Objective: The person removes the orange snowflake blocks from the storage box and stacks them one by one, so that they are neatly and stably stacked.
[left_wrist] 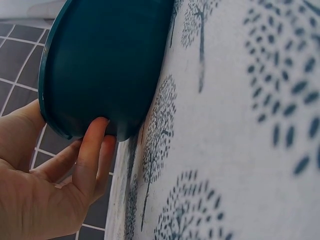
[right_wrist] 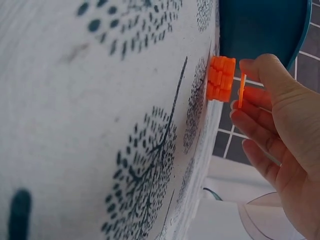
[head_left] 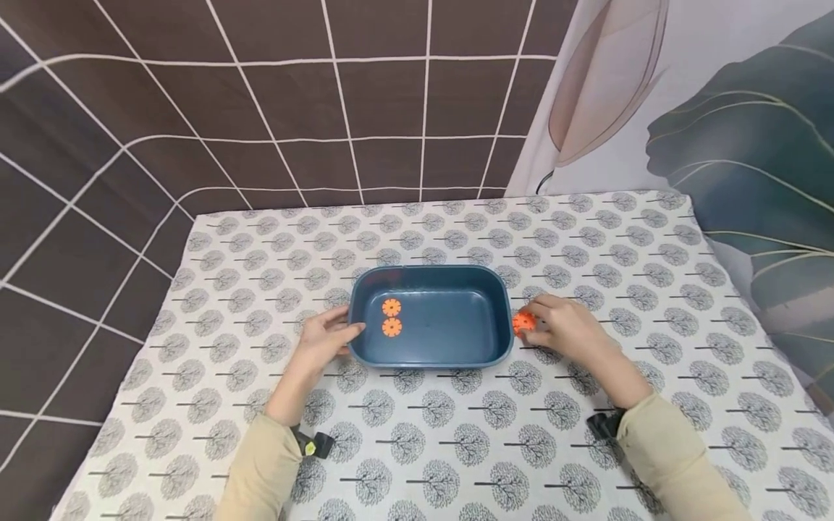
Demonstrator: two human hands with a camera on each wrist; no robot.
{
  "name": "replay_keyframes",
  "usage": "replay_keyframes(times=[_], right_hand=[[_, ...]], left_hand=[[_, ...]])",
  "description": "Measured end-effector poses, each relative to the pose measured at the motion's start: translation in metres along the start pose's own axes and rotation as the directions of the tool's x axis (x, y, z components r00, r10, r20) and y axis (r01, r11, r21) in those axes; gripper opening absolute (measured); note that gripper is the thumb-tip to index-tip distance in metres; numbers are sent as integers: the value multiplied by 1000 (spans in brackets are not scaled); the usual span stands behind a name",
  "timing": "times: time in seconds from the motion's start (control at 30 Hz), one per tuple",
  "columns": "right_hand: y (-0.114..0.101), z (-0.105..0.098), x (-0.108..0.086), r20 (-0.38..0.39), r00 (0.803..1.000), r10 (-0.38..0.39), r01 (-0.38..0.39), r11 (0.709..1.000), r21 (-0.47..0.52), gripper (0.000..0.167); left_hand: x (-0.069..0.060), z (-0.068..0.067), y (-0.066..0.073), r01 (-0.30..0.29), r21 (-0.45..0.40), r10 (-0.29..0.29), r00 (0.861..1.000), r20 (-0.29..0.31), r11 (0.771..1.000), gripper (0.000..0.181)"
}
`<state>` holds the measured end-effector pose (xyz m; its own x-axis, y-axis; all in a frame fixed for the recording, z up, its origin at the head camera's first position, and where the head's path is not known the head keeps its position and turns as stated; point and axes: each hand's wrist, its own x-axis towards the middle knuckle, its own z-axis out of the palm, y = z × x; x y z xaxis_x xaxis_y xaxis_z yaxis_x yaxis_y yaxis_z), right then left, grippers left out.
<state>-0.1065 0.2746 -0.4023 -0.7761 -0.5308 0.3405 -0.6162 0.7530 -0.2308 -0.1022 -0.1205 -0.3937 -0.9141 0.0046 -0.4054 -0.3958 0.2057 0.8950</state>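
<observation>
A dark blue plastic basin [head_left: 449,329] stands on the patterned cloth. Two orange notched discs, one [head_left: 392,307] just behind the other [head_left: 392,328], lie flat in its left part. My left hand [head_left: 321,338] holds the basin's left end, thumb at the rim and fingers against the outer wall [left_wrist: 100,65]. Beside the basin's right end, my right hand [right_wrist: 292,120] pinches a thin orange disc [right_wrist: 242,91] between thumb and fingers. In the right wrist view this disc is slightly apart from a short stack of orange discs [right_wrist: 220,79] on the cloth.
A white tablecloth [head_left: 430,434] printed with grey trees covers the table. Dark tile-patterned hanging fabric [head_left: 384,94] stands behind and to the left. At the right back hangs a pale curtain with large leaf shapes [head_left: 749,145].
</observation>
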Motion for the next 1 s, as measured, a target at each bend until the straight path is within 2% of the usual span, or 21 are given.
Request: replay_keyframes(times=[0.23,0.43,0.8,1.0], right_hand=[[-1,1,-8,-23,1000,-8,8,1000,8,37],[-3,5,-12,-29,999,-21,21,1000,23,41],[0,3,0,-11,999,-37,37,999,20,39],[2,2,0,22,1000,-15,15,1000,21,38]], left_hand=[[0,3,-1,-15,6,14,1000,19,1000,60],[1,1,-3,-3,22,3,1000,23,1000,59],[2,-1,-1,0,3,0,1000,2,1000,60],[2,0,0,12,-5,-12,1000,1,1000,61]])
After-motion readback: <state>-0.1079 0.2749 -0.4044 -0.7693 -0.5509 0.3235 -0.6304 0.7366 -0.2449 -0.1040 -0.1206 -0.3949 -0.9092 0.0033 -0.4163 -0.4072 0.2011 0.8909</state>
